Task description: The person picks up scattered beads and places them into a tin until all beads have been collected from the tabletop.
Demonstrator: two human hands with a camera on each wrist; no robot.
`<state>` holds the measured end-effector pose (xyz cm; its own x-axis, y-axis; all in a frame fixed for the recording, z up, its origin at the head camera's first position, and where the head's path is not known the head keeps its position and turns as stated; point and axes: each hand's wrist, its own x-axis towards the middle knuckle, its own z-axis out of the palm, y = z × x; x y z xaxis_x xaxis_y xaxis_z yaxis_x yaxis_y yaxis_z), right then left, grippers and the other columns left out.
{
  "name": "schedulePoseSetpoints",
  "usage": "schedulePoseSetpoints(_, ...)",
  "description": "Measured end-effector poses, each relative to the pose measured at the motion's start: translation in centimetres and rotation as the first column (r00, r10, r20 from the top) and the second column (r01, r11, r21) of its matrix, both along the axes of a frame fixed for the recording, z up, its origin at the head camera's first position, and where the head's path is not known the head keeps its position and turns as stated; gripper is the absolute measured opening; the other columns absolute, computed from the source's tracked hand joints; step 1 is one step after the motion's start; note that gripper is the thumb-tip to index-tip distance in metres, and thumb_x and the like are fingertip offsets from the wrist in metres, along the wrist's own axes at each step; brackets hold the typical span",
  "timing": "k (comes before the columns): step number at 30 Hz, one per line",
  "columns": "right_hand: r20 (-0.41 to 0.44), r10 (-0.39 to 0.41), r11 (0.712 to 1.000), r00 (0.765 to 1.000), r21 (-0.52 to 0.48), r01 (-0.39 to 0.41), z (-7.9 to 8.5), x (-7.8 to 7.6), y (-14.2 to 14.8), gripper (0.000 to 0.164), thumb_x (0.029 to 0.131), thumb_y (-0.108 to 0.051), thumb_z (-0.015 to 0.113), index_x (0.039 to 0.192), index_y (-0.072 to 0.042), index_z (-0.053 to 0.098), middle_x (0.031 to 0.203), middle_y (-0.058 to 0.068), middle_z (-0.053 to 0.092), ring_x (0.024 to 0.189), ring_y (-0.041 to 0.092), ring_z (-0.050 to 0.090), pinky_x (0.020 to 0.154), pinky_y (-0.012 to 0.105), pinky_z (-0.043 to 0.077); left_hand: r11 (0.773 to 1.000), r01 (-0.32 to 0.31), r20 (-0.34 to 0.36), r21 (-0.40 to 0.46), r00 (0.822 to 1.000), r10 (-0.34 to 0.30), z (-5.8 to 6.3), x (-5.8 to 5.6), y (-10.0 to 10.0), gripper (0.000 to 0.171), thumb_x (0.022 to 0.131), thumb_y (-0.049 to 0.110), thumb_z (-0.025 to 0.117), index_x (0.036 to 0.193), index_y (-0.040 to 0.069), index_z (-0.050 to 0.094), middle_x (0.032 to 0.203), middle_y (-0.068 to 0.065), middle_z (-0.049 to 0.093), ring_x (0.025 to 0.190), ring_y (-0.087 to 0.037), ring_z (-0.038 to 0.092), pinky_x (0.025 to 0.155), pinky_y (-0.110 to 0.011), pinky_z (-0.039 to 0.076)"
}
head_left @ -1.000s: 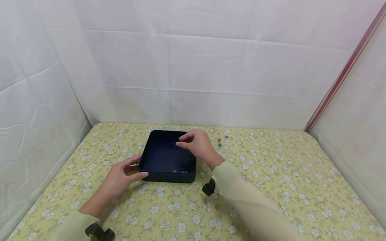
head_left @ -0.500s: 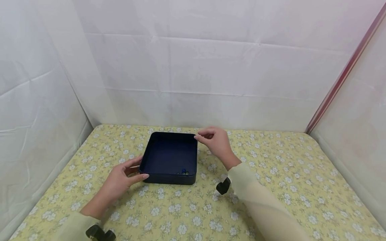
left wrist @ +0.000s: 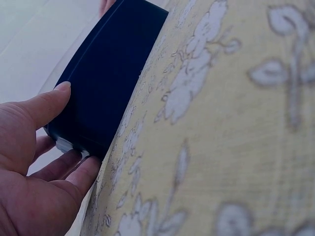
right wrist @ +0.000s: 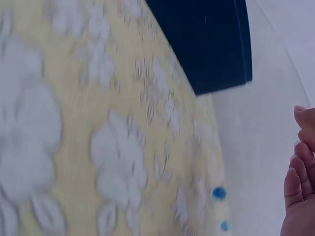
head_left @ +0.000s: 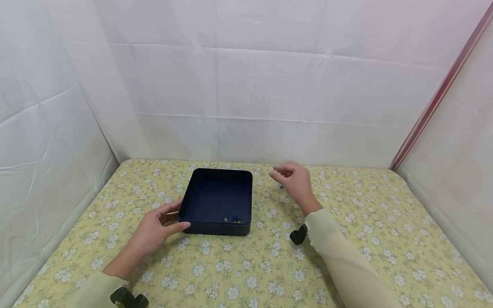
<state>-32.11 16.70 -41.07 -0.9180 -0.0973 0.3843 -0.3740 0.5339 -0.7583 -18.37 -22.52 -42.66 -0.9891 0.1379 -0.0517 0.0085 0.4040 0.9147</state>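
A dark navy square box (head_left: 215, 229) with an open top stands on the cloth. My left hand (head_left: 154, 229) grips its near left corner, with the thumb on the front wall and the fingers against the left side; the left wrist view shows that thumb (left wrist: 47, 105) at the rim. Several small marbles (head_left: 234, 219) lie inside by the near right corner. My right hand (head_left: 294, 182) is above the table right of the box, fingers loosely bent, nothing visible between them. Below it a blue marble (head_left: 281, 187) rests on the cloth. The right wrist view shows two blue marbles (right wrist: 219, 192) there.
A yellow floral tablecloth (head_left: 231, 273) covers the table. White sheets (head_left: 254, 85) hang behind and at both sides, close to the table's edges. A dark red strip (head_left: 443, 92) runs up the right back corner.
My right hand has moved right, from over the box to above the marbles on the cloth. A blue marble shows more plainly inside the box. My left hand stays at its corner.
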Motion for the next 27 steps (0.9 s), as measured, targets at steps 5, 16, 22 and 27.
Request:
schedulePoseSetpoints(5,0.056,-0.026,0.998,0.998,-0.060,0.030,-0.6,-0.7,1.4,0.033,0.092,-0.034,0.079,0.116,-0.010,0.079,0.108,0.006,0.070,0.091,0.021,0.067,0.079,0.038,0.060,1.000,-0.002,-0.003,0.000,1.000,0.002,0.0,0.0,0.0,0.081,0.091,0.042,0.078,0.159,0.021,0.040,0.159,-0.015,0.045,0.141,-0.039,0.051,0.094,-0.027,0.060)
schedulePoseSetpoints(16,0.112,-0.069,0.992,0.991,-0.100,0.080,-1.3,-2.2,3.6,0.039,0.093,-0.037,0.078,0.120,-0.009,0.077,0.111,0.009,0.067,0.096,0.023,0.063,0.080,0.036,0.057,1.000,0.006,-0.012,0.006,1.000,-0.006,-0.1,0.1,-0.1,0.080,0.091,0.042,0.078,0.159,0.022,0.041,0.159,-0.014,0.045,0.140,-0.038,0.052,0.093,-0.027,0.060)
schedulePoseSetpoints(22,0.157,-0.092,0.991,0.983,-0.077,0.105,-1.8,-3.1,4.5,0.037,0.092,-0.036,0.079,0.120,-0.012,0.077,0.114,0.009,0.068,0.099,0.022,0.063,0.082,0.036,0.057,1.000,0.002,-0.009,0.004,1.000,-0.002,0.1,0.1,0.0,0.080,0.091,0.042,0.078,0.159,0.022,0.041,0.159,-0.014,0.045,0.140,-0.038,0.052,0.093,-0.027,0.060)
schedulePoseSetpoints(27,0.234,-0.092,0.993,0.968,-0.044,0.106,-2.1,-3.8,5.4,0.041,0.091,-0.035,0.080,0.124,-0.011,0.075,0.118,0.010,0.067,0.103,0.025,0.061,0.083,0.039,0.056,1.000,0.002,-0.005,0.005,1.000,-0.002,0.1,0.1,0.0,0.080,0.091,0.042,0.078,0.159,0.022,0.041,0.159,-0.014,0.045,0.140,-0.038,0.051,0.094,-0.027,0.060)
